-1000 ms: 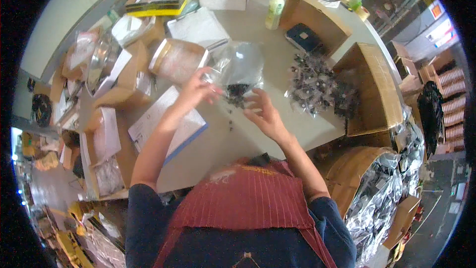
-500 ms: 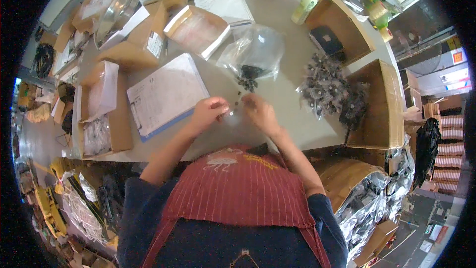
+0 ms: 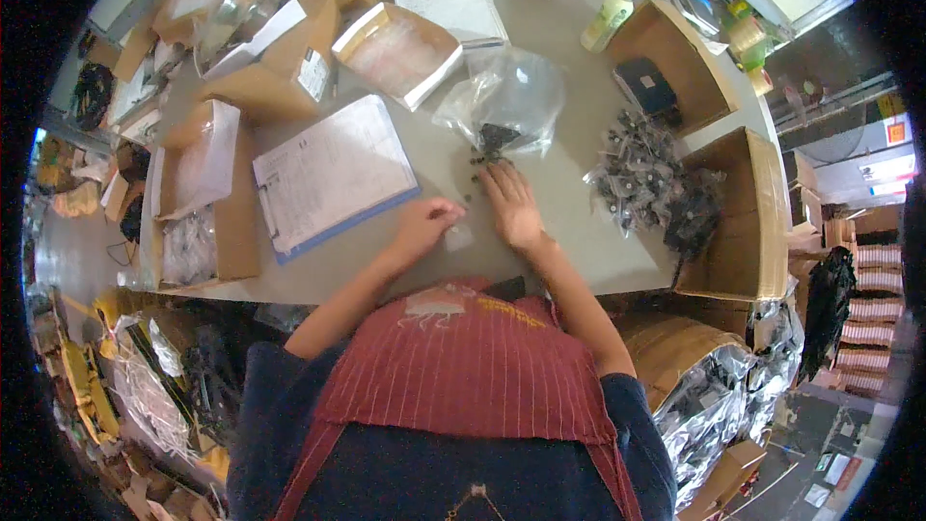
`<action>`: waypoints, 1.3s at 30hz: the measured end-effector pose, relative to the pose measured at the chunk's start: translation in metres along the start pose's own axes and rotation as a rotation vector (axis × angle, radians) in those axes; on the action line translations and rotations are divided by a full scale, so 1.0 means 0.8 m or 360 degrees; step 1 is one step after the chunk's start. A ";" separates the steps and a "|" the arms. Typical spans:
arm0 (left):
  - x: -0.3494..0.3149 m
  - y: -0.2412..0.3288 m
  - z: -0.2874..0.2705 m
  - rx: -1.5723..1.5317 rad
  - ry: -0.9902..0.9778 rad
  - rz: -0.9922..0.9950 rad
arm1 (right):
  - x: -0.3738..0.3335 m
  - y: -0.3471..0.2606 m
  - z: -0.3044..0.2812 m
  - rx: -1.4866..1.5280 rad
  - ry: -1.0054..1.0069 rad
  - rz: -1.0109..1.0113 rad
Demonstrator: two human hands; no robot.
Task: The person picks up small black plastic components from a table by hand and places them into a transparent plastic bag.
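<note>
Showing both bare hands over the grey worktop (image 3: pixel 588 260), the head view has the right hand (image 3: pixel 516 212) palm down, its fingers stretched out nearly straight and close alongside one another. Their tips are at a few small black parts (image 3: pixel 476 160); whether one is pinched under them I cannot tell. More of these parts lie in the near end of a large clear bag (image 3: pixel 529 87), just beyond the fingertips. The left hand (image 3: pixel 422 229) is nearer the red apron (image 3: pixel 463 367), its fingertips together on what looks like a small clear bag (image 3: pixel 459 239), faint against the worktop. Left of the hands lies a clipboard (image 3: pixel 333 174) with papers; beyond it is a shallow box (image 3: pixel 400 53) of clear plastic. To the right, a heap of small bags (image 3: pixel 637 174) with black pieces inside sits beside a cardboard box (image 3: pixel 748 212). A bottle (image 3: pixel 610 17) stands farther back.
</note>
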State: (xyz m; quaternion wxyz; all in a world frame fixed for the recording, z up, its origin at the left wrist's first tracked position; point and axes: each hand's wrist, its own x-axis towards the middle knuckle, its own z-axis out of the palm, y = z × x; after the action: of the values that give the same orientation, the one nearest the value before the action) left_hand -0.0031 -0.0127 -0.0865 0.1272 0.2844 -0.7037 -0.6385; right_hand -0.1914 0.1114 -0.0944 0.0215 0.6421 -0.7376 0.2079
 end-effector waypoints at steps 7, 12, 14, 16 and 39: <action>-0.019 0.036 0.010 0.0524 0.0009 -0.0042 | -0.030 -0.007 -0.021 0.0229 0.0062 0.0004; -0.012 0.035 0.004 0.0603 0.0083 -0.0237 | -0.046 -0.011 -0.044 0.0624 0.0364 0.0160; -0.009 0.013 0.011 0.0387 0.0139 0.0014 | -0.049 -0.007 -0.047 0.0633 0.0441 0.0245; -0.008 -0.002 0.010 0.0170 0.0187 0.0270 | -0.049 0.008 -0.041 0.0618 0.0589 0.0403; -0.013 0.026 0.031 0.0747 -0.0046 0.0155 | -0.055 0.017 -0.036 0.0646 0.0295 0.0472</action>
State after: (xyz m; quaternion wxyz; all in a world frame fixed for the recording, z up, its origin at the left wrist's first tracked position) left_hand -0.0128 0.0140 -0.0684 0.0781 0.2629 -0.8475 -0.4545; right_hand -0.2039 0.1636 -0.0848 -0.0710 0.4963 -0.7619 0.4102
